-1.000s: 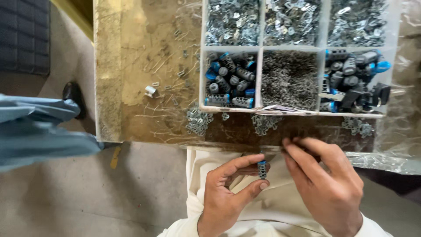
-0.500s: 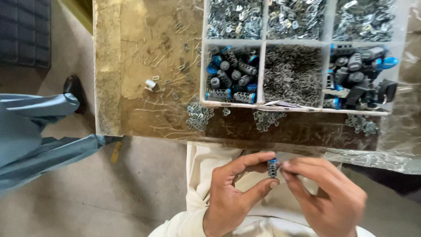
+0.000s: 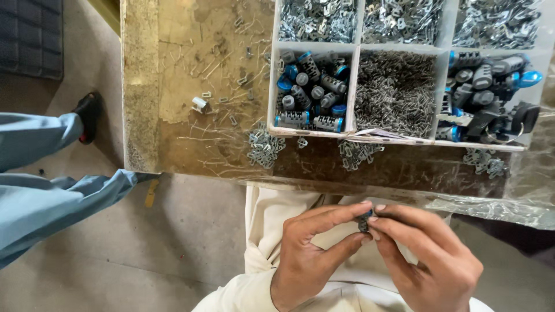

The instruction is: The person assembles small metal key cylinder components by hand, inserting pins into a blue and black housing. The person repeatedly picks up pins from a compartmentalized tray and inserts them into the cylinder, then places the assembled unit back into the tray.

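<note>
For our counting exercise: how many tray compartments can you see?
6: three in the tray's top row, cut off by the frame, and three below: left, middle, right. More may lie out of view.

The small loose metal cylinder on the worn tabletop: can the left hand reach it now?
Probably not at once: the left hand pinches a small part with the right hand; the cylinder lies uncovered.
</note>
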